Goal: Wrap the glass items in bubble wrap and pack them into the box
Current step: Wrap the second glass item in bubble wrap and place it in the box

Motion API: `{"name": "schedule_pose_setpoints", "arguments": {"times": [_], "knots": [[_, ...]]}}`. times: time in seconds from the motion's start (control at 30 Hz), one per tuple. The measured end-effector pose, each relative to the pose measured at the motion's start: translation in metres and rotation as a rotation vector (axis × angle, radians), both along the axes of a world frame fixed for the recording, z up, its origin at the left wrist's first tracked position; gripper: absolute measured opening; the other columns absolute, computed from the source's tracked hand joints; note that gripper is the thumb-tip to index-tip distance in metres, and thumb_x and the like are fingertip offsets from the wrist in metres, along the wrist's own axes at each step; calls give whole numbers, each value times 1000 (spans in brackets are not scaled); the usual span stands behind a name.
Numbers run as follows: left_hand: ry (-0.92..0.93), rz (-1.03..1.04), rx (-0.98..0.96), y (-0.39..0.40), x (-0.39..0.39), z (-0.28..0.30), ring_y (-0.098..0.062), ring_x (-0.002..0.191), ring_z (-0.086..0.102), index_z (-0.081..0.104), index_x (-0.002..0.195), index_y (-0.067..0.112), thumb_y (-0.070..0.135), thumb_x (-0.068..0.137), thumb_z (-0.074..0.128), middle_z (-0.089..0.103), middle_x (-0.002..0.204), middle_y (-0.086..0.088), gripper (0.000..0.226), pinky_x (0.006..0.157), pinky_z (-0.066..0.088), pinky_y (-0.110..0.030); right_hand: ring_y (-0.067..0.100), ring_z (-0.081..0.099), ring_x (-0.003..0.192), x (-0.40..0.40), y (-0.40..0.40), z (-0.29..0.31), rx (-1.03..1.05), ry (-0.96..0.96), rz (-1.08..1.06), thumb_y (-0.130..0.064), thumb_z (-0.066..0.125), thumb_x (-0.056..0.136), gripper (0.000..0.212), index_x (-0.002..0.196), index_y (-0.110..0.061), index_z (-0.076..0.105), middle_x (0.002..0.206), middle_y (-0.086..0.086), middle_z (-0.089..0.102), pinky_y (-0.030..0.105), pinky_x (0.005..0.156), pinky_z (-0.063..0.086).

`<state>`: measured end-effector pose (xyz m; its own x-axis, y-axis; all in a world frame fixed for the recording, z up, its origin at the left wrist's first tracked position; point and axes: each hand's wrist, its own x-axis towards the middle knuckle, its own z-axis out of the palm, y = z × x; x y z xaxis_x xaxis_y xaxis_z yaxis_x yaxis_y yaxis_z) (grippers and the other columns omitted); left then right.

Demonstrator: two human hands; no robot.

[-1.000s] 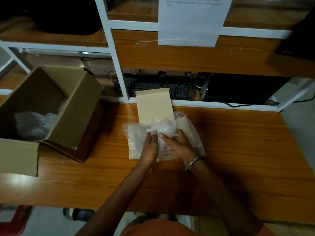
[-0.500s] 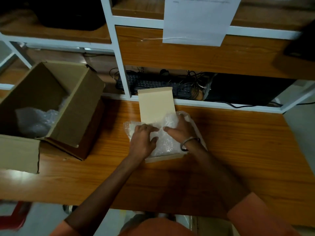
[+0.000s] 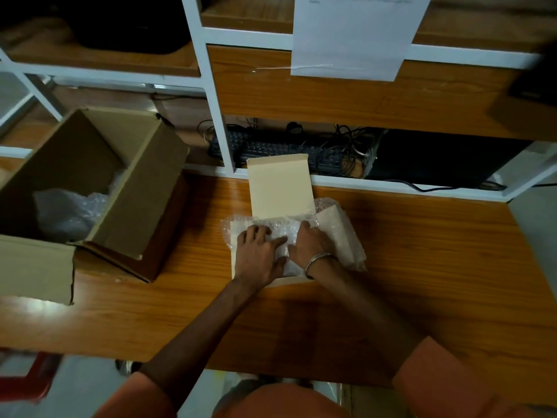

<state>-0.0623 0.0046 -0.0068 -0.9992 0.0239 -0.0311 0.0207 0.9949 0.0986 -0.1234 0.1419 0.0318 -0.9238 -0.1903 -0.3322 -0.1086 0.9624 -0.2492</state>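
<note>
On the desk (image 3: 422, 267), your left hand (image 3: 259, 257) and right hand (image 3: 313, 245) press flat, fingers spread, on the bubble-wrapped bundle (image 3: 286, 236) inside the small box (image 3: 280, 188). Likely light, soft-skinned, fragile: grip its sides gently.

Wooden desk (image 3: 422, 267) ran across the frame, w/ a white-framed shelf unit (image 3: 211, 116) standing at its back edge. Black keyboard (image 3: 271, 147) lay in the low shelf gap, a tangle of cables (image 3: 346, 140) beside it on the right. White paper sheet (image 3: 352, 34) hung from an upper shelf; print too small to read. Dark bag-like object (image 3: 99, 22) sat on the upper left shelf. Red item (image 3: 27, 378) on the floor, bottom left, blurred.
</note>
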Motion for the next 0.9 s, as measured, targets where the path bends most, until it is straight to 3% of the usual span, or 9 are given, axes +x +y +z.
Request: {"name": "schedule_pose_setpoints", "arguments": {"times": [0.1,0.27,0.4,0.53,0.63,0.73,0.9], "knots": [[6,16,22,4,-1,-4,-34,126,56,72,135,37,63,86,66,66,132,-8,56,101,45,-49,35,58,127,-8,4,11,28,27,66,-29,70,96,44,135,-12,60,144,15,55,41,99,53],[-22,-15,99,-6,-4,-7,-34,128,57,68,142,33,70,90,55,66,136,-8,65,103,46,-50,32,48,136,-4,7,-2,33,48,301,-14,74,91,54,143,-19,58,148,9,50,45,107,51],[-87,-124,126,-34,-1,-10,-34,146,45,50,158,35,66,96,56,54,159,-5,69,112,43,-51,29,46,140,-1,19,-13,-2,89,312,-4,68,91,59,146,-23,59,154,6,49,41,113,46],[-76,-111,107,-36,5,-9,-31,151,40,47,159,40,67,96,58,49,164,-1,69,116,39,-50,29,48,143,-18,34,-1,-33,-9,328,-12,80,88,67,150,-23,56,159,6,49,38,118,41],[-78,-73,146,-33,6,-9,-30,151,39,49,156,42,74,90,50,50,163,2,73,116,39,-49,27,56,136,-36,40,12,-75,-160,308,-23,85,84,60,141,-22,65,149,7,60,35,113,45],[-65,-69,181,-33,6,-11,-31,150,40,52,155,42,76,88,43,52,162,1,76,113,41,-50,27,57,134,-37,35,13,-149,-71,290,-29,84,86,56,138,-23,67,146,6,62,38,109,48],[-4,-74,185,-32,9,-21,-34,147,44,55,154,38,73,94,48,56,159,-4,71,110,42,-50,32,29,150,6,21,-24,138,128,452,-30,70,91,56,146,-27,55,164,8,34,50,112,40]]}}
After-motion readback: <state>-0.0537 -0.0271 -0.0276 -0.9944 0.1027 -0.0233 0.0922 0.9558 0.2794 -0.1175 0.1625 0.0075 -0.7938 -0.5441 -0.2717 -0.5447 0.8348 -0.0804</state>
